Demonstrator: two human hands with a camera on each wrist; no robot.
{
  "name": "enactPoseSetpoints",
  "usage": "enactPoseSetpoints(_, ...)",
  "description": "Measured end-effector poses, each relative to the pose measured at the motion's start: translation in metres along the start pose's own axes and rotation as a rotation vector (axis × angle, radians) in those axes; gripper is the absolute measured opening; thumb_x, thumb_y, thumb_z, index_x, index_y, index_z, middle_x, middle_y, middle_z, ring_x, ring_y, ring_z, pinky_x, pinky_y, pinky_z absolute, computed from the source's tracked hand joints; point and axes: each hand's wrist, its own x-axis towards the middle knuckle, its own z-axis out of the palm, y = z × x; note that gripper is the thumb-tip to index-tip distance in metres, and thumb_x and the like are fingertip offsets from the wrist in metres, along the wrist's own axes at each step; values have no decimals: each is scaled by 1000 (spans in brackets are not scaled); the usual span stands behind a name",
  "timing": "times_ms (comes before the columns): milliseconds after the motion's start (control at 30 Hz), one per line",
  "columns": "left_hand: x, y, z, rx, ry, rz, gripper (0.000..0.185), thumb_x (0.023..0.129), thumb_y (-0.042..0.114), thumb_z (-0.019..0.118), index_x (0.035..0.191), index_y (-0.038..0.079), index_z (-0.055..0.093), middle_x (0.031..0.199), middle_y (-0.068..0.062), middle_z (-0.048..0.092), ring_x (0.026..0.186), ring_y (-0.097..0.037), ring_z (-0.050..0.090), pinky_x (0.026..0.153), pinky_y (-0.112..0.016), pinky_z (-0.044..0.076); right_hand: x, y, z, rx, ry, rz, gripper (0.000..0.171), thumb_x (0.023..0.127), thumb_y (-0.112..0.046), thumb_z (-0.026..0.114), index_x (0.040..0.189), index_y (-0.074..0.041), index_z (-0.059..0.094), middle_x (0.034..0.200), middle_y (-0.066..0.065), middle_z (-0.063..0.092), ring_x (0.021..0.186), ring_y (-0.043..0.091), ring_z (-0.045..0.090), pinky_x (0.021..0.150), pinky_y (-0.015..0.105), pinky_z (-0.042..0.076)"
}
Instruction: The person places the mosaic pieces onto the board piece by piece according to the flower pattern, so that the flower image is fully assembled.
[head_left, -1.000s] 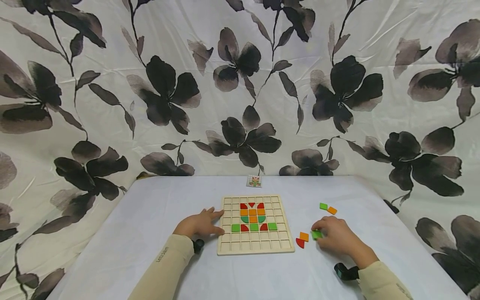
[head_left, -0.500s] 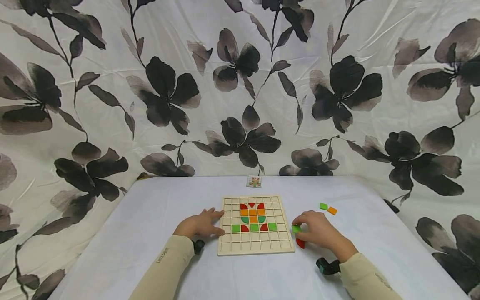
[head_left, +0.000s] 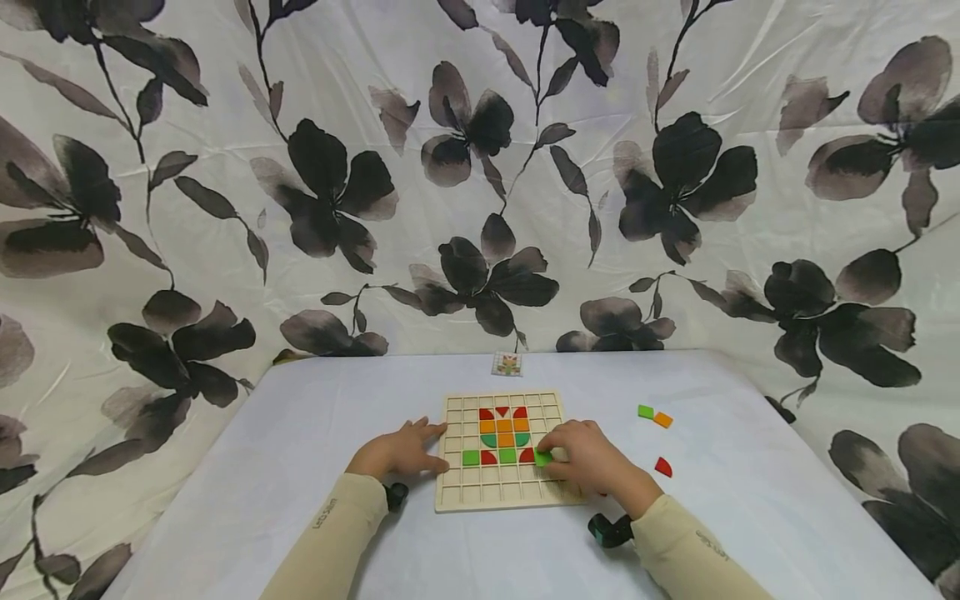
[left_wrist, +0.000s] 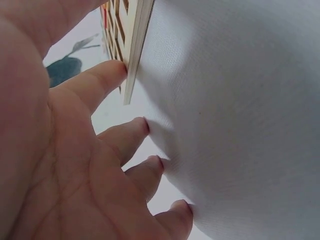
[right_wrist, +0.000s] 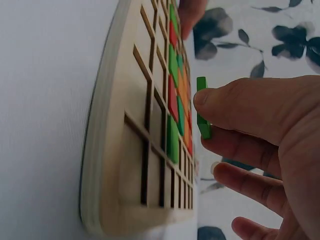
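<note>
A square wooden grid board (head_left: 476,497) lies on the white table, holding a pattern of red, orange and green tiles around its middle. My left hand (head_left: 400,450) touches the board's left edge with thumb and index finger; in the left wrist view the other fingertips meet the cloth. Between thumb and index finger, my right hand (head_left: 597,462) pinches a green tile (right_wrist: 204,112). That tile is held on edge, raised above the board's surface, in the right wrist view. In the head view it covers the green tile at the right end of the pattern's lowest row.
Right of the board lie a loose green tile (head_left: 646,412), an orange tile (head_left: 663,420) and a red quarter-round tile (head_left: 663,467). A small pattern card (head_left: 507,364) lies behind the board. A flower-printed cloth (head_left: 480,125) hangs at the table's back.
My right hand picked the green tile up from the table on the right and carried it left over the board. The red quarter-round tile it was covering now shows. My left hand stayed put.
</note>
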Motion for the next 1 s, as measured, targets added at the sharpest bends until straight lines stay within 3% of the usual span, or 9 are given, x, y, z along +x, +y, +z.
enactPoseSetpoints(200,0,-1,1,-1,-8,-9,79,81,45,74,149,22,39,160,-15,25,148,-43,15,112,-69,20,9,-14,12,-32,-13,-41,17,88,-29,71,102,-21,75,105,-8,72,108,18,60,97,48,38)
enactPoseSetpoints(667,2,-3,1,43,-8,7,78,84,47,70,150,24,37,159,-17,25,148,-44,16,112,-68,22,20,-33,29,-119,22,-113,8,85,-27,73,92,-25,77,92,-14,71,93,12,60,88,43,42)
enactPoseSetpoints(1000,4,-5,2,34,-13,15,78,84,48,70,150,23,37,159,-17,25,148,-44,15,112,-69,21,21,-33,28,-48,17,-128,5,84,-26,75,88,-26,78,90,-16,70,90,10,58,81,35,42)
